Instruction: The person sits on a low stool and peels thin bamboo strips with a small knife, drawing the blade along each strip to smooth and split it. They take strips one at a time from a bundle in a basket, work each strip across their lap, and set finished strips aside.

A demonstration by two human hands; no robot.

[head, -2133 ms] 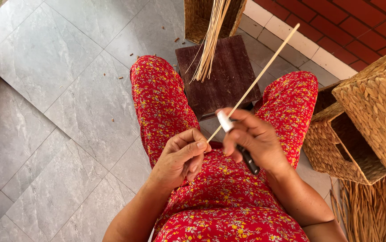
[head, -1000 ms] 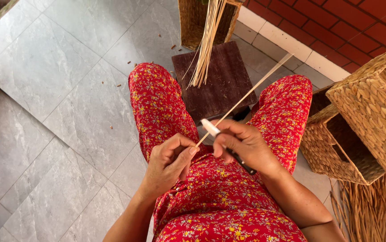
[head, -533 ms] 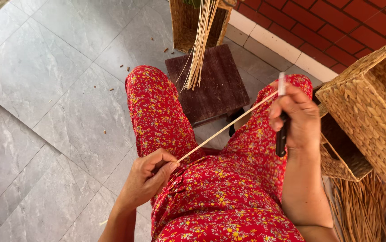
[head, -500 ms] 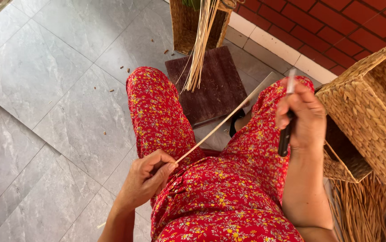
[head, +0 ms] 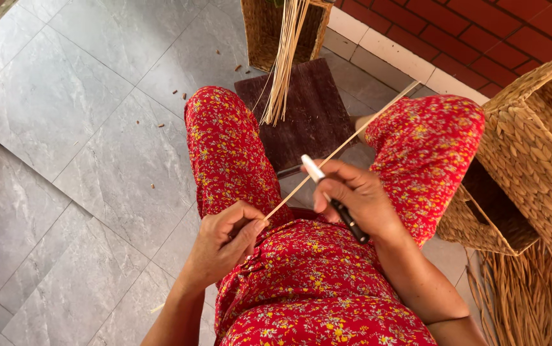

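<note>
Item: cane-strip trimming, seated, work over lap.

- Left hand (head: 228, 237): fingers pinched together on near end of thin pale strip (head: 346, 144), just above the lap.
- Strip: runs taut from that pinch up and right, past the right knee, far tip toward the tile border at the brick wall.
- Right hand (head: 353, 195): closed round a small knife (head: 333, 198), black handle, pale blade; blade meets the strip approx. mid-length.
- Step, by my reading: shaving/thinning the strip, blade set at start of a stroke.
- Next move calls for: steady left pinch, strip kept taut, shallow blade angle, stroke away from body.
- Surrounds: dark wooden stool (head: 314, 122) betw. knees, reed bundle (head: 284, 64) hanging over it; woven basket (head: 545, 147) at right; grey tiled floor (head: 64, 128).
</note>
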